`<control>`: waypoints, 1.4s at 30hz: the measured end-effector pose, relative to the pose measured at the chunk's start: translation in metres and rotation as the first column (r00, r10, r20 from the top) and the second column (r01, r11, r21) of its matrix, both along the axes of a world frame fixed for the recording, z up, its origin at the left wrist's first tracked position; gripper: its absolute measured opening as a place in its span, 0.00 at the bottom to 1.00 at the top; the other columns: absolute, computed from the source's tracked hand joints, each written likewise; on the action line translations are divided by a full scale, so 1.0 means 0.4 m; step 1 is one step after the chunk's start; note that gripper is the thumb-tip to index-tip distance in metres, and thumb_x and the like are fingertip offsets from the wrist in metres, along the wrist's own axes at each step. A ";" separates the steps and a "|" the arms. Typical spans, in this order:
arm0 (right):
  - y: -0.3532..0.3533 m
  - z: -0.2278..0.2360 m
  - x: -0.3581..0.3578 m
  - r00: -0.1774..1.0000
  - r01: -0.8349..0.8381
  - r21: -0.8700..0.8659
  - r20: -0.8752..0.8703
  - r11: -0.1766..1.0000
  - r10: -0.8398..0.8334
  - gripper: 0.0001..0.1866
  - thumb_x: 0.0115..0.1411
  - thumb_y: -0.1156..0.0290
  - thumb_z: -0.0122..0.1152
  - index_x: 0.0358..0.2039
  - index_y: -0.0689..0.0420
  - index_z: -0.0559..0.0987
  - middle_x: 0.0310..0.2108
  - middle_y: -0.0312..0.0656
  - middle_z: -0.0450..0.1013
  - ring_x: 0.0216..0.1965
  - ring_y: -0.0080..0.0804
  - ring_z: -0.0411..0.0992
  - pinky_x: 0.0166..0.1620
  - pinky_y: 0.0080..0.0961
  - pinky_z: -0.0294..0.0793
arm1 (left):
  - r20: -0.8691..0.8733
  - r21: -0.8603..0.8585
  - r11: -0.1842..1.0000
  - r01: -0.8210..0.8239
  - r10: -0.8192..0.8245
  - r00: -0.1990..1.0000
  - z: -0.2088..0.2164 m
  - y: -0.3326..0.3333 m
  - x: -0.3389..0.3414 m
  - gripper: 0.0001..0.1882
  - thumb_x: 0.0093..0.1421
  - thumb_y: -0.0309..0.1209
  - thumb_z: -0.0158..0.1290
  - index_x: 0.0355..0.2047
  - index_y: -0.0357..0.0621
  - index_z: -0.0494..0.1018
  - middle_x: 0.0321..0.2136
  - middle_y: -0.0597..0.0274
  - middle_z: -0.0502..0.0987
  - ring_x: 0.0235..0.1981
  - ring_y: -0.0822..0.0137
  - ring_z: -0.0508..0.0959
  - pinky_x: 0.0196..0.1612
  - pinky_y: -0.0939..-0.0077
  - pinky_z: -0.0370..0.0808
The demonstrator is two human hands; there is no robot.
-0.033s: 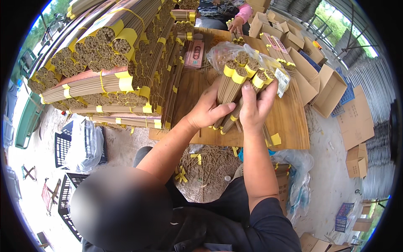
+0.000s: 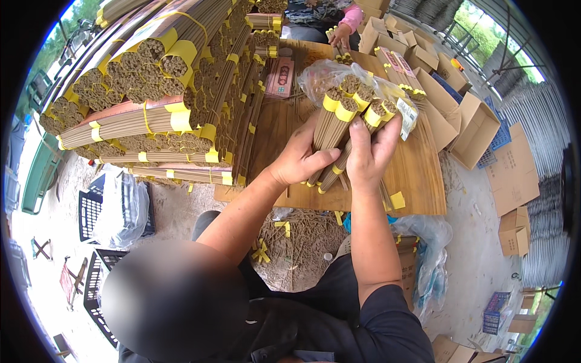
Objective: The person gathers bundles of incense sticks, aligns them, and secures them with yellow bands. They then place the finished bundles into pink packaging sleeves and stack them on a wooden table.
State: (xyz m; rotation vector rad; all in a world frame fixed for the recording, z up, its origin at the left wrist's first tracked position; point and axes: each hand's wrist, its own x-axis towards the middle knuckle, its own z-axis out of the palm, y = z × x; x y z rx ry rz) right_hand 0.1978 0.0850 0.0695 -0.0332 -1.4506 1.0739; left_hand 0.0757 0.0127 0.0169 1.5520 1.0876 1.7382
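Several bundles of brown incense sticks [image 2: 330, 129], each wrapped with a yellow paper band near its end, are gathered between my two hands above the wooden table [image 2: 417, 181]. My left hand [image 2: 306, 154] wraps the bundles from the left, its thumb across their lower part. Around the right-side bundles closes my right hand [image 2: 367, 151], thumb near the yellow bands. The bundles stand tilted, banded ends up and away from me. Behind them lies a clear plastic bag [image 2: 321, 75]. A yellow paper piece [image 2: 396, 201] lies near the table's front edge, beside a few sticks.
A tall stack of banded incense bundles [image 2: 139, 72] rises on the left. Across the table a person's hand [image 2: 341, 37] in a pink sleeve touches more bundles. Open cardboard boxes [image 2: 472, 130] stand at right; a black crate [image 2: 91, 209] sits lower left. Loose sticks litter the floor.
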 end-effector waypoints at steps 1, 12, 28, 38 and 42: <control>0.010 -0.009 0.003 0.999 0.032 0.027 0.016 0.999 -0.032 0.25 0.66 0.73 0.61 0.59 0.63 0.63 0.50 0.42 0.69 0.49 0.26 0.69 0.56 0.29 0.70 | 0.002 0.009 1.000 -0.022 0.022 1.000 0.000 0.001 0.008 0.42 0.57 0.42 0.61 0.67 0.34 0.59 0.62 0.50 0.67 0.64 0.60 0.65 0.67 0.62 0.60; 0.034 -0.006 0.005 0.999 0.003 -0.034 0.048 0.999 -0.002 0.24 0.69 0.67 0.61 0.58 0.63 0.65 0.51 0.41 0.71 0.52 0.26 0.70 0.57 0.29 0.69 | 0.237 -0.114 0.980 0.166 -0.136 0.962 0.014 0.007 0.001 0.51 0.49 0.39 0.74 0.68 0.37 0.59 0.60 0.55 0.69 0.62 0.63 0.68 0.67 0.64 0.63; 0.056 -0.012 0.022 0.973 -0.178 -0.019 0.149 0.984 0.179 0.35 0.54 0.74 0.76 0.58 0.62 0.66 0.51 0.41 0.72 0.50 0.27 0.72 0.56 0.28 0.72 | -0.078 -0.153 0.988 0.034 -0.047 0.996 -0.017 0.000 -0.007 0.42 0.63 0.51 0.60 0.66 0.35 0.58 0.54 0.48 0.74 0.54 0.58 0.76 0.58 0.64 0.72; 0.088 -0.018 0.047 0.986 -0.049 -0.057 0.158 0.997 0.058 0.32 0.52 0.80 0.69 0.56 0.62 0.67 0.46 0.39 0.72 0.43 0.24 0.73 0.49 0.24 0.74 | 0.024 -0.149 0.985 -0.091 0.095 0.995 0.003 0.007 0.016 0.22 0.65 0.37 0.61 0.55 0.37 0.73 0.46 0.57 0.80 0.48 0.68 0.77 0.53 0.69 0.74; 0.073 -0.022 0.049 0.985 -0.040 -0.007 0.169 0.999 0.040 0.33 0.53 0.77 0.72 0.57 0.62 0.67 0.47 0.38 0.72 0.44 0.22 0.72 0.50 0.24 0.74 | 0.104 -0.196 0.977 -0.081 0.103 0.989 0.012 0.008 -0.007 0.20 0.63 0.36 0.64 0.50 0.37 0.75 0.41 0.61 0.81 0.42 0.71 0.78 0.47 0.71 0.77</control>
